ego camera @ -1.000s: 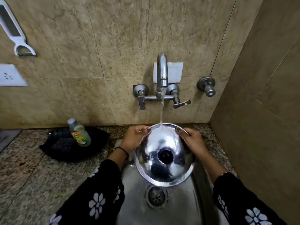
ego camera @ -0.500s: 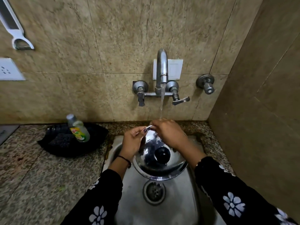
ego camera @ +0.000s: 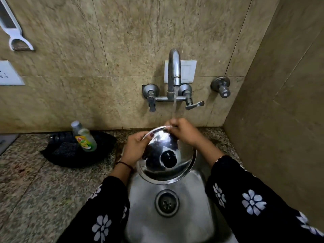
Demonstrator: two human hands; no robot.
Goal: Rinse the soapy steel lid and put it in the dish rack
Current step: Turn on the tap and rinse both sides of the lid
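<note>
The left hand (ego camera: 134,149) grips the steel lid (ego camera: 166,158) at its left rim. The right hand (ego camera: 184,131) pinches the far rim under the tap (ego camera: 174,71) stream. The lid is tilted above the sink (ego camera: 168,223).

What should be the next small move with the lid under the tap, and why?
Probably turn the steel lid a little in the running water. The stream lands only at its far rim, where the right hand rubs; the left hand holds the left edge.

Dim, soft light; wide-angle bowing at edges; perhaps slight motion blur.
</note>
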